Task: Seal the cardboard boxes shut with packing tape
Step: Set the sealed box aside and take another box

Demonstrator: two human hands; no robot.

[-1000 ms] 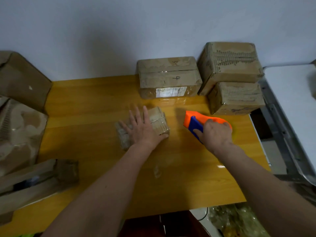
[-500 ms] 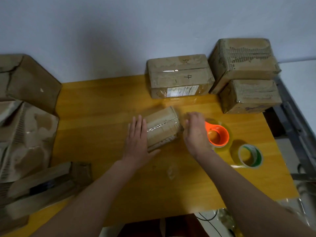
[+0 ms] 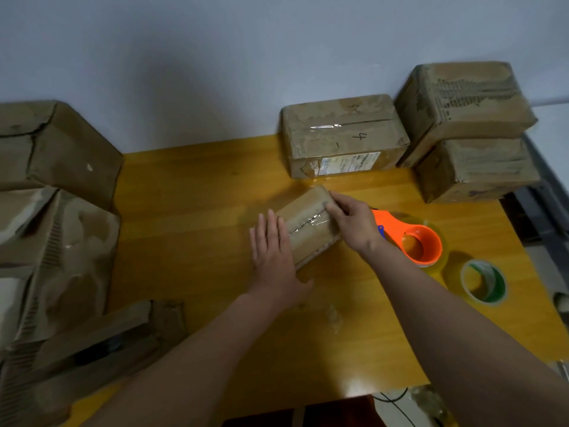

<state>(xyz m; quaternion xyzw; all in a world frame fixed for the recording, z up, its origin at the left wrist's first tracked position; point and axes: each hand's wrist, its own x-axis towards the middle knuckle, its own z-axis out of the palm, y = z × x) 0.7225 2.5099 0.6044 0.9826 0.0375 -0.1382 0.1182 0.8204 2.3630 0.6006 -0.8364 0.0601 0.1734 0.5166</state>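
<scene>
- Head view: my left hand [image 3: 272, 254] lies flat, fingers straight and together, against the near-left end of the small cardboard box [image 3: 308, 229]; my right hand [image 3: 351, 223] pinches the box's far-right edge with curled fingertips.
- That box sits mid-table on the yellow wooden table [image 3: 191, 229], angled, a glossy clear tape strip [image 3: 308, 224] along its seam.
- Just beside my right wrist lies the orange tape dispenser [image 3: 415, 241], partly hidden by my hand; a green-cored tape roll [image 3: 483, 282] stands near it.
- Behind, the box marked "4" [image 3: 345, 137] and two stacked boxes [image 3: 468, 131] line the wall.
- Crumpled, worn cartons [image 3: 52, 229] crowd the left edge.
</scene>
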